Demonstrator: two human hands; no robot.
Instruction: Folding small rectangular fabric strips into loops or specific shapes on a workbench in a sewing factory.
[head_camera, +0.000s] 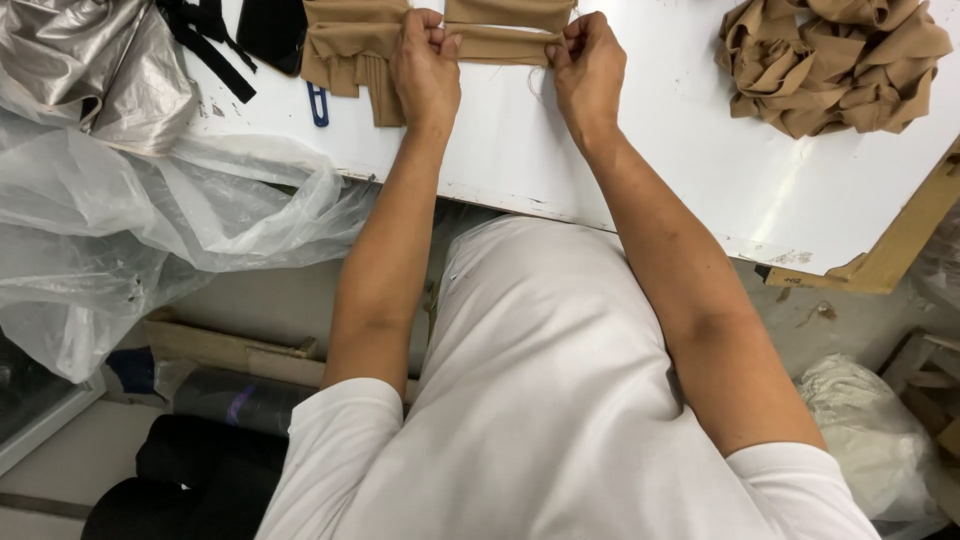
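At twelve o'clock on the white table (640, 170), the left hand (427, 70) and right hand (588, 68) are each pinching an end of a tan folded fabric strip (503, 44). Bare tabletop is lying open toward three o'clock, before a heap of crumpled tan fabric (835, 60); clear plastic sheeting (170, 215) is crowding the nine o'clock edge.

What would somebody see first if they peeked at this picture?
Probably the two bare hands at the top middle, the left hand and the right hand, pinching a folded strip of tan stretchy fabric between them on the white table. Next comes the big crumpled heap of the same tan fabric at the table's top right. A cloud of clear plastic sheeting spills off the table's left side.
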